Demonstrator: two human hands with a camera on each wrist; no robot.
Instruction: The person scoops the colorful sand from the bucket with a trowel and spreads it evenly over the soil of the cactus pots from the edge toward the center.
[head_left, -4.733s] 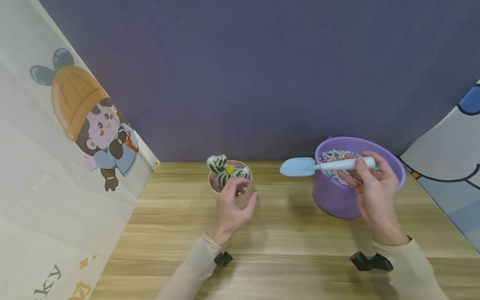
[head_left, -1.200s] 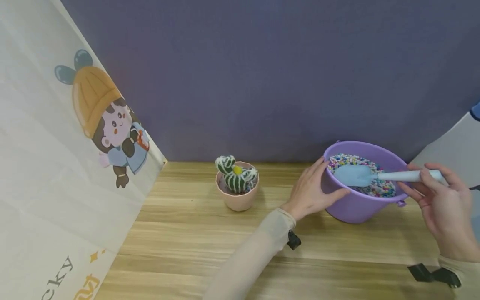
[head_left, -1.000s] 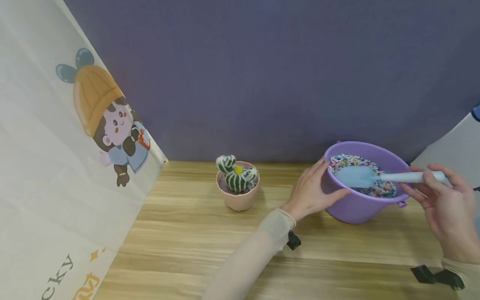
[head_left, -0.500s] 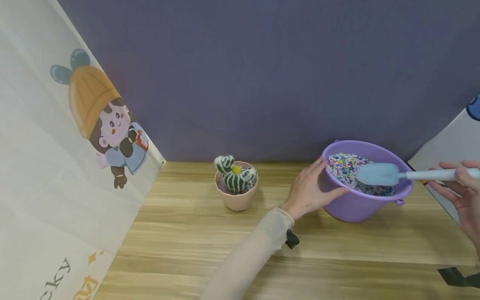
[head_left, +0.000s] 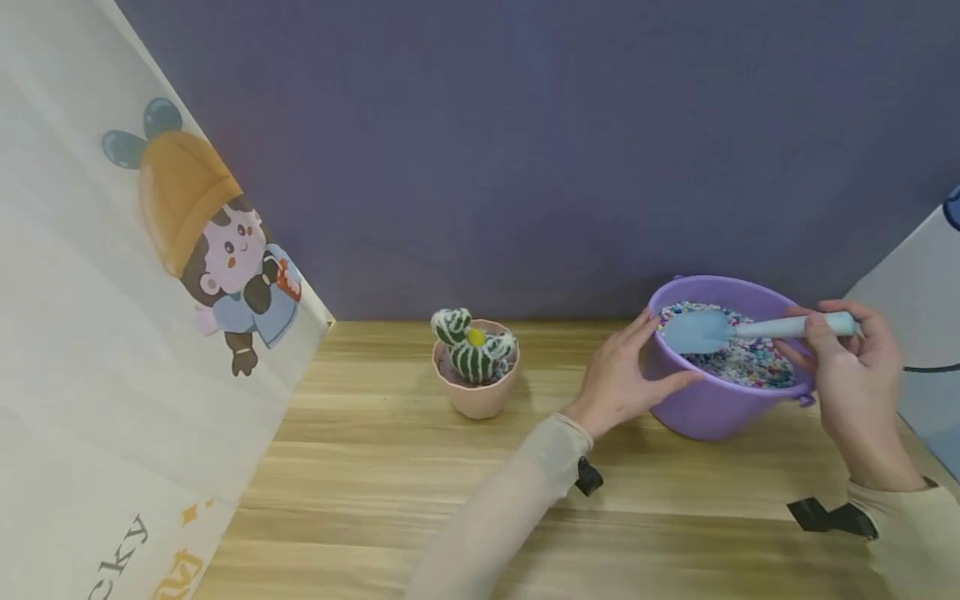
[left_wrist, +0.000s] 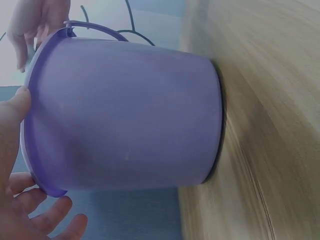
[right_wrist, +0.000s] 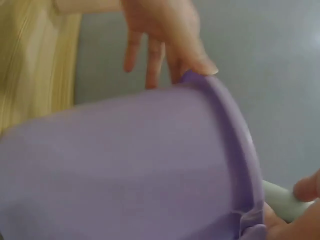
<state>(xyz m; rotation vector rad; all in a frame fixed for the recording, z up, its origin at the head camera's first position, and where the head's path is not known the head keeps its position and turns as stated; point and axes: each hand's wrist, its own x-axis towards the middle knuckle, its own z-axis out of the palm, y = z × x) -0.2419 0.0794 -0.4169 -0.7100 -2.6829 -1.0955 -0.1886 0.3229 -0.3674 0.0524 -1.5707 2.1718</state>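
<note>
A purple bucket (head_left: 701, 412) stands on the table at the right, filled with small multicoloured beads (head_left: 750, 362). My left hand (head_left: 618, 379) holds its left rim, thumb on the near side and fingers spread around the outer wall. In the left wrist view, the thumb (left_wrist: 20, 102) lies at the rim. My right hand (head_left: 858, 383) grips the handle of a light blue trowel (head_left: 693, 332) over the bucket's right rim. The trowel's blade lies over the beads near the left inner wall. In the right wrist view, only part of the handle (right_wrist: 282, 200) shows beyond the rim.
A striped toy-like cactus (head_left: 472, 362) with a yellow flower stands in a pink pot (head_left: 480, 400) left of the bucket. A dark panel (head_left: 487, 167) rises behind the wooden table (head_left: 375, 500). A cartoon-printed sheet (head_left: 75, 333) borders the left side.
My left hand has gone from the cactus to the bucket's rim. Most recently, my right hand has moved the trowel leftward across the beads, after shifting right half a second ago.
</note>
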